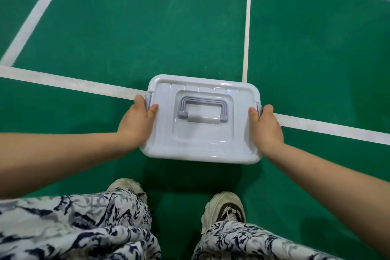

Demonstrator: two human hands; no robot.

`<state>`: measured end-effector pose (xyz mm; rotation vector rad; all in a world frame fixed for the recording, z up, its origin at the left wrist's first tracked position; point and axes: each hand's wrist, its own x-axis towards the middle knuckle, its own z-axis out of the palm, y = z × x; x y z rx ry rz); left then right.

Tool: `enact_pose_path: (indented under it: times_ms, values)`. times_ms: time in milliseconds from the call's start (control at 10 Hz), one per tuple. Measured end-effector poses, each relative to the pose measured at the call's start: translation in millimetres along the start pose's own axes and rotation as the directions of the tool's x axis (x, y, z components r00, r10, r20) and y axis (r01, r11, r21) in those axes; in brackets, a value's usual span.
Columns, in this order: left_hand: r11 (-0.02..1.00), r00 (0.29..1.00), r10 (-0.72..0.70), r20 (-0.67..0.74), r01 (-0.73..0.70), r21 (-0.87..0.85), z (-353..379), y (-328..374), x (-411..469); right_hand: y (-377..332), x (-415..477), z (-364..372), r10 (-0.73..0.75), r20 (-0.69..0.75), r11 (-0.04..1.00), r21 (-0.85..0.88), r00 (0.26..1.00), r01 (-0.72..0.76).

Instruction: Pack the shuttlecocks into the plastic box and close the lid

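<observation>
A white plastic box (pixel 202 145) sits on the green court floor in front of me, its lid (pixel 162 133) down on top. A grey-lilac carry handle (pixel 203 108) lies flat in the lid's recess. My left hand (pixel 137 121) grips the box's left side, thumb on the lid and fingers over the lilac side latch (pixel 147 99). On the right side my right hand (pixel 264 126) holds the box the same way, covering most of the right latch (pixel 259 110). No shuttlecocks are visible; the box's inside is hidden by the lid.
White court lines (pixel 63 82) cross the green floor (pixel 147 27), one running under the box. My two pale sneakers (pixel 225 207) and patterned trouser legs (pixel 73 230) fill the bottom of the view, close to the box's near edge.
</observation>
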<state>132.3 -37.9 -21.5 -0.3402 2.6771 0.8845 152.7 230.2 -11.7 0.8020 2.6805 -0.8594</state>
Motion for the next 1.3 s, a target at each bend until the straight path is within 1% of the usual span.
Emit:
enact_pose_path:
  times_ms: [200, 300, 400, 500, 600, 700, 800, 900, 1000, 1100, 1200, 1300]
  values:
    - [0.994, 0.999, -0.004, 0.040, 0.000, 0.111, -5, -1, 3, -2, 0, -2, 0.019, 0.025, 0.996, -0.091, 1.000, -0.017]
    - [0.970, 0.991, 0.129, 0.036, -0.134, 0.204, -11, 0, 5, -4, 2, -1, -0.016, -0.028, 0.986, -0.168, 0.999, 0.011]
    - [0.876, 0.944, 0.324, 0.068, -0.326, 0.356, -16, 7, 8, -8, 0, 3, -0.149, -0.064, 0.967, -0.218, 0.987, 0.132]
    - [0.753, 0.885, 0.437, 0.159, -0.457, 0.474, -15, 23, 13, -16, 2, 7, -0.320, -0.040, 0.908, -0.299, 0.947, 0.294]
    - [0.660, 0.827, 0.516, 0.223, -0.550, 0.511, -12, 39, 24, -29, 9, 10, -0.460, 0.039, 0.821, -0.363, 0.887, 0.441]
    - [0.634, 0.795, 0.571, 0.204, -0.585, 0.506, -5, 54, 33, -42, 19, 11, -0.530, 0.100, 0.776, -0.344, 0.842, 0.529]
    - [0.677, 0.828, 0.506, 0.242, -0.554, 0.484, 7, 67, 39, -54, 30, 18, -0.576, 0.082, 0.758, -0.318, 0.813, 0.569]
    - [0.652, 0.822, 0.495, 0.281, -0.566, 0.504, 19, 72, 41, -65, 38, 29, -0.599, 0.102, 0.743, -0.299, 0.794, 0.599]
    - [0.659, 0.830, 0.451, 0.328, -0.557, 0.504, 21, 76, 44, -70, 38, 35, -0.598, 0.134, 0.734, -0.304, 0.790, 0.608]
    - [0.696, 0.857, 0.367, 0.360, -0.510, 0.506, 15, 83, 42, -71, 35, 32, -0.555, 0.177, 0.750, -0.316, 0.812, 0.581]
    - [0.730, 0.879, 0.279, 0.386, -0.455, 0.510, 3, 96, 29, -77, 26, 24, -0.471, 0.249, 0.785, -0.321, 0.846, 0.531]
    - [0.724, 0.881, 0.269, 0.389, -0.451, 0.521, -14, 118, 11, -90, 20, 4, -0.376, 0.272, 0.825, -0.338, 0.886, 0.453]
